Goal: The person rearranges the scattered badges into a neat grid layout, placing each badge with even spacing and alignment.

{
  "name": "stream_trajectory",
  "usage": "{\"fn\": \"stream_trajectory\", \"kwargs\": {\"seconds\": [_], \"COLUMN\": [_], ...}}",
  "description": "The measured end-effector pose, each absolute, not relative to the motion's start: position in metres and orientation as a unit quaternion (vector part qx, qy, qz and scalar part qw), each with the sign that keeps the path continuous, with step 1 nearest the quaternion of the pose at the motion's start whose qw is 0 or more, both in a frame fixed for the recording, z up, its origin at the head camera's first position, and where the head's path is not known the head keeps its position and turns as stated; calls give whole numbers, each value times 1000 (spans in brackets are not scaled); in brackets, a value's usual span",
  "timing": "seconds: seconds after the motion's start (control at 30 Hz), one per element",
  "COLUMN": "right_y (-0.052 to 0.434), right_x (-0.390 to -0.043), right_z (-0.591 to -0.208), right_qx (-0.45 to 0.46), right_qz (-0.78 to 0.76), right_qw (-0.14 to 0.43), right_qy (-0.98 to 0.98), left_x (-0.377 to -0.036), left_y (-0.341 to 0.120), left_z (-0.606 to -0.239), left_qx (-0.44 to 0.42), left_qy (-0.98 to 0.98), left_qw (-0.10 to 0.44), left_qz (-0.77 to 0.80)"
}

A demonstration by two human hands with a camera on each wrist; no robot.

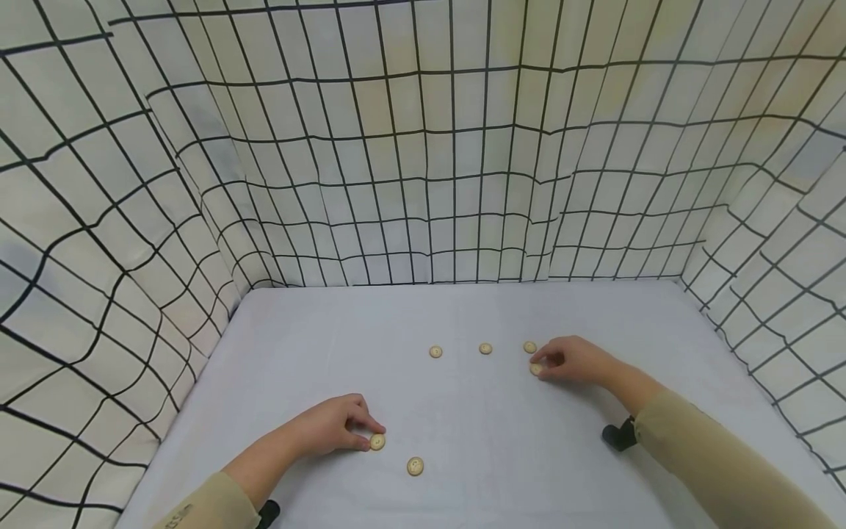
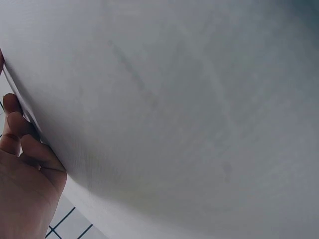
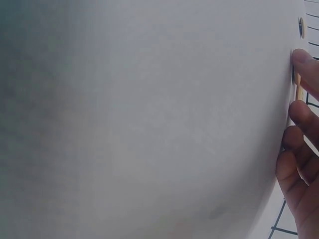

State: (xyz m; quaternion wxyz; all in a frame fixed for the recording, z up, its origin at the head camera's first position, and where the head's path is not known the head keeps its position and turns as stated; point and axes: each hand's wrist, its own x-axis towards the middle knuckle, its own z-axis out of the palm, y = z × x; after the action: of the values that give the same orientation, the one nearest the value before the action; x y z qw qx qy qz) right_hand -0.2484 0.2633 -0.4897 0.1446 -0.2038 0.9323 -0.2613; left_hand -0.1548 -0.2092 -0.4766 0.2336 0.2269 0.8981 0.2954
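A pale round piece [image 1: 377, 441] is lying between the thumb and forefinger of the left hand [image 1: 330, 426] — the two tips are pinching it at the rim. A second round piece [image 1: 536, 369] is sitting in the grip of the right hand [image 1: 573, 360], its thumb and forefinger clamping it at the edge (whether it is touching the surface below, I cannot tell). In the right wrist view that piece is showing nearly edge-on between the fingertips.

Just beyond the right grip, close to its forefinger, a third piece [image 1: 530, 347] is resting. To the left of that grip a fourth piece [image 1: 485, 348] is lying, and farther left along the same rough row, a fifth piece [image 1: 435, 352]. A sixth piece [image 1: 415, 466] is lying near the left grip, to its right and a little closer to the person.

Under both grips a white surface [image 1: 482, 426] is spreading out. Behind the hands, tan sleeves are covering the forearms — the left sleeve [image 1: 211, 507] is bearing dark lettering, the right sleeve [image 1: 720, 463] is looking plain — and a black device [image 1: 620, 435] is jutting out beneath the right wrist. Beyond the grips and to either side, pale walls [image 1: 439, 158] with dark grid lines are rising.
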Motion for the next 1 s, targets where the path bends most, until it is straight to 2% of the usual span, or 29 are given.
{"fn": "stream_trajectory", "kwargs": {"seconds": [0.5, 1.0], "right_y": [261, 230], "right_x": [-244, -235], "right_z": [-485, -476], "right_qx": [-212, -266], "right_qz": [-257, -229], "right_qw": [135, 156], "right_qy": [933, 923], "left_x": [-155, -155], "left_y": [-208, -208], "left_z": [-476, -475], "left_qx": [221, 220], "left_qy": [897, 898], "left_qw": [237, 239], "left_qz": [301, 297]}}
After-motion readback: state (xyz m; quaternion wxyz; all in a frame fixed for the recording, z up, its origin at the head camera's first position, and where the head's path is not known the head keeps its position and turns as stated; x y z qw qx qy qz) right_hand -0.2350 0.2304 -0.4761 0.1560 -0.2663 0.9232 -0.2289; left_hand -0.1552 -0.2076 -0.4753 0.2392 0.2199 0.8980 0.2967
